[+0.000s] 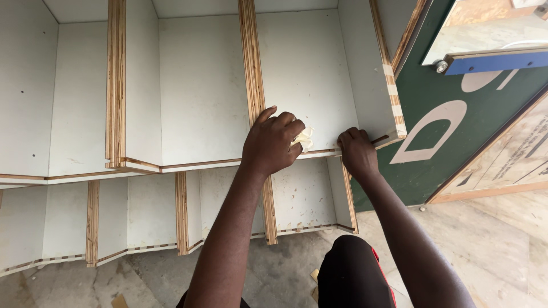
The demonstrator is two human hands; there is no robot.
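Note:
My left hand [273, 142] is closed around a small crumpled pale cloth [304, 138] and presses it against the front edge of a shelf [200, 165] in a white plywood cabinet. A vertical divider [251, 63] with a bare layered edge meets the shelf just above that hand. My right hand [357, 152] grips the same shelf edge farther right, fingers curled over it near the cabinet's right side panel [383, 68].
Lower compartments [142, 211] of the cabinet sit below the shelf. A green board with white shapes [456, 125] leans at the right beside a wooden panel [508, 165]. My knee in dark clothing [351, 274] is over the dusty concrete floor [496, 245].

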